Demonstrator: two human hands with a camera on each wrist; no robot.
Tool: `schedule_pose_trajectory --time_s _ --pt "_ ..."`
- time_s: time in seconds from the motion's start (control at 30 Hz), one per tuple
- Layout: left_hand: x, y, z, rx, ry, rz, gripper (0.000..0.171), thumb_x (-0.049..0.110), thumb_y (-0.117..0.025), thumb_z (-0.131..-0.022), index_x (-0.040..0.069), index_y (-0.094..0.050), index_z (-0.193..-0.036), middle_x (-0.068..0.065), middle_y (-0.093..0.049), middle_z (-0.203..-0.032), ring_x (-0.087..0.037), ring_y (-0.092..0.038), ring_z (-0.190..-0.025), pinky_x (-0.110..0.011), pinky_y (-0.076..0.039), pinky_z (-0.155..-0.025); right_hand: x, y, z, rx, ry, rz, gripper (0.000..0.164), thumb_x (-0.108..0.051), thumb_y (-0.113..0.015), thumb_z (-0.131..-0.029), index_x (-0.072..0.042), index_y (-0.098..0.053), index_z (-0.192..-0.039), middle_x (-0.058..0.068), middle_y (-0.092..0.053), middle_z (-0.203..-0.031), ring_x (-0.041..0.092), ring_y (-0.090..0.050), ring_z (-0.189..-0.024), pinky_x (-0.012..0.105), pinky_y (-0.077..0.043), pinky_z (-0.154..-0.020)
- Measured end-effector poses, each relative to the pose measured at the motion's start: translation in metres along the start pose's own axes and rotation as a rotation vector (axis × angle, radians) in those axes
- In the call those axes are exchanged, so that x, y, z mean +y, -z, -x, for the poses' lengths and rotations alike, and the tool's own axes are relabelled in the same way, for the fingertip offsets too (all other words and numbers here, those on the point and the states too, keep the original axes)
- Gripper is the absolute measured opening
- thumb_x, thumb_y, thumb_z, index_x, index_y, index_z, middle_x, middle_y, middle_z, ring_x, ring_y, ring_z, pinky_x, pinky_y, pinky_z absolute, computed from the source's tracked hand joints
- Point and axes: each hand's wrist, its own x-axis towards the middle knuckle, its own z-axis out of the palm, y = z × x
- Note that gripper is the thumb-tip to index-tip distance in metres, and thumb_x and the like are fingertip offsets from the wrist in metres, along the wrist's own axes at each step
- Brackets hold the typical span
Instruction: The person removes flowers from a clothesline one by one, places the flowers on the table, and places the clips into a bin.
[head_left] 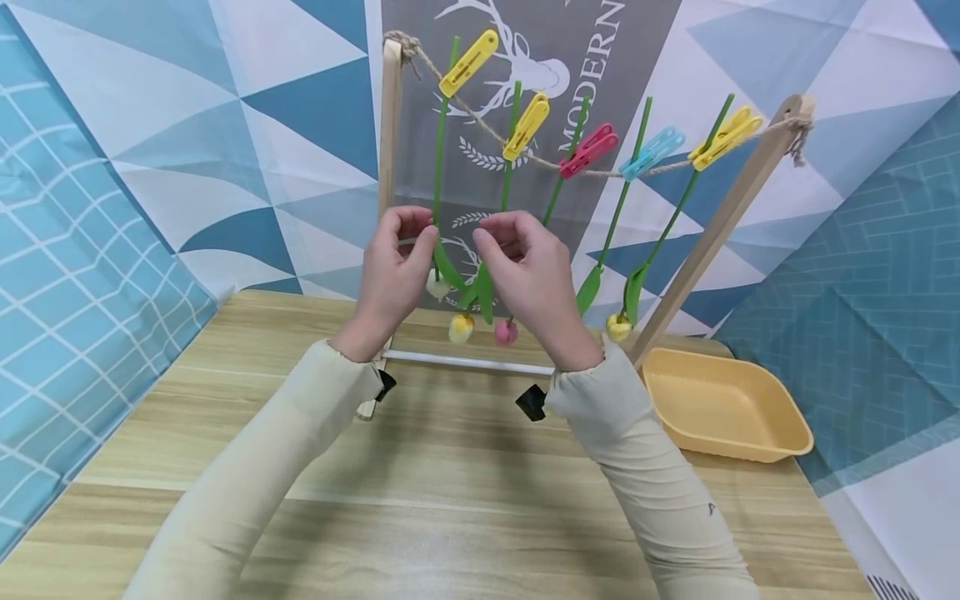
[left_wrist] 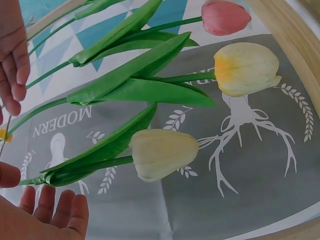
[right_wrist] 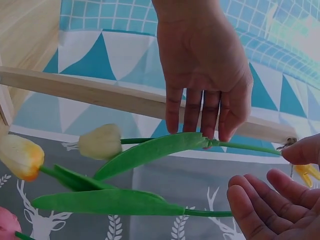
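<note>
While the white tulip (left_wrist: 150, 156) hangs head down just below my left hand (head_left: 393, 275), its stem (head_left: 439, 158) runs up past my fingers to a yellow peg (head_left: 468, 64) on the rope (head_left: 606, 173) overhead. Left thumb and forefinger pinch the stem near the base of the leaf (left_wrist: 107, 142); the other fingers curve loosely beneath. My right hand (head_left: 531, 275) hangs just beside, fingers relaxed and bent, thumb apart, nothing visible in its grasp. Between the hands, lower down: a cream tulip (left_wrist: 245, 70) and a pink tulip (left_wrist: 226, 17), both inverted. Post (head_left: 390, 125) just behind the left hand; tray (head_left: 720, 408) well off to the right hand's right.

Handling, as I judge it: artificial, very light, the stem wiry and a little springy, perhaps smooth enough to slip. Leaf looks soft and would crease; the bloom (right_wrist: 100, 141) could dent or come loose. Best hold: bare stem just above the leaf, lightly pinched. A hard tug might free it from the peg and set the neighbours swinging.
</note>
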Motion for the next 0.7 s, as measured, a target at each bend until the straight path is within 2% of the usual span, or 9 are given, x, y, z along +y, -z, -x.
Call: schedule_pose_trajectory --time_s 0.3,0.7 --pt "0.007 -0.004 -0.010 -0.013 -0.012 0.023 0.028 0.015 -0.049 -0.095 -0.001 -0.049 -0.118 -0.013 -0.056 -0.110 -0.018 -0.055 -0.100 -0.029 -0.045 -0.086 -0.010 0.000 -0.007 -0.009 0.009 0.033 0.022 -0.024 -0.060 -0.091 -0.008 -0.062 -0.107 0.003 -0.065 -0.089 0.012 -0.057 -0.075 0.024 -0.047 -0.069" --pt "0.022 -0.006 -0.021 -0.007 -0.031 0.061 0.029 0.015 -0.047 -0.096 -0.002 -0.047 -0.120 -0.009 -0.054 -0.105 -0.011 -0.051 -0.090 -0.022 -0.042 -0.079 -0.034 0.004 -0.026 0.002 0.066 0.065 0.023 -0.023 -0.059 -0.092 -0.007 -0.062 -0.108 0.004 -0.066 -0.089 0.010 -0.057 -0.074 0.022 -0.047 -0.067"
